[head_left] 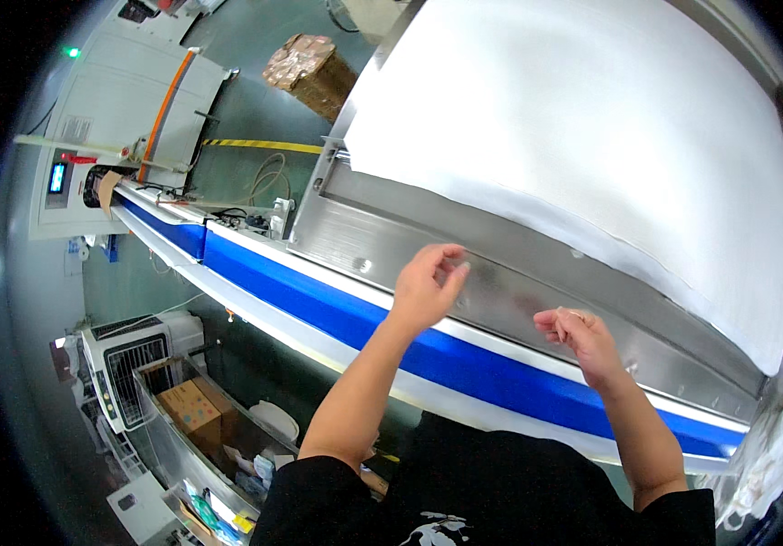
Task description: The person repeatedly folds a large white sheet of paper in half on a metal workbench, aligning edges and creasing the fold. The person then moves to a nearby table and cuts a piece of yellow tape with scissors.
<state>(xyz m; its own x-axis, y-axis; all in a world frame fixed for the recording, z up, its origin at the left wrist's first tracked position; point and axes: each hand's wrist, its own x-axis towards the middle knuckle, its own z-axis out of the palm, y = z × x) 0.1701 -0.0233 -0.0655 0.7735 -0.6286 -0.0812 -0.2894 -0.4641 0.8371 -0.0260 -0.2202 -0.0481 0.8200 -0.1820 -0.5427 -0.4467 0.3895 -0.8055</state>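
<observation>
My left hand (428, 287) hovers over the near strip of a metal table (355, 238). Its fingers curl loosely, with a gap between them and the thumb, and nothing shows in it. Farther right, my right hand (582, 341) is above the same strip, its fingertips drawn together; whether something small is pinched there I cannot make out. Beyond both hands a large white sheet (573, 118) covers most of the table, its near edge slightly wavy. Between me and the table runs a long conveyor with a blue belt (318, 314), under my forearms.
At the far left, the conveyor reaches a white machine (91, 155) with a small screen. A taped cardboard box (318, 77) stands on the floor beyond. Lower left are a metal bin (159, 428) holding cartons and a white air cooler (127, 364). Clear plastic bags (764, 446) hang at right.
</observation>
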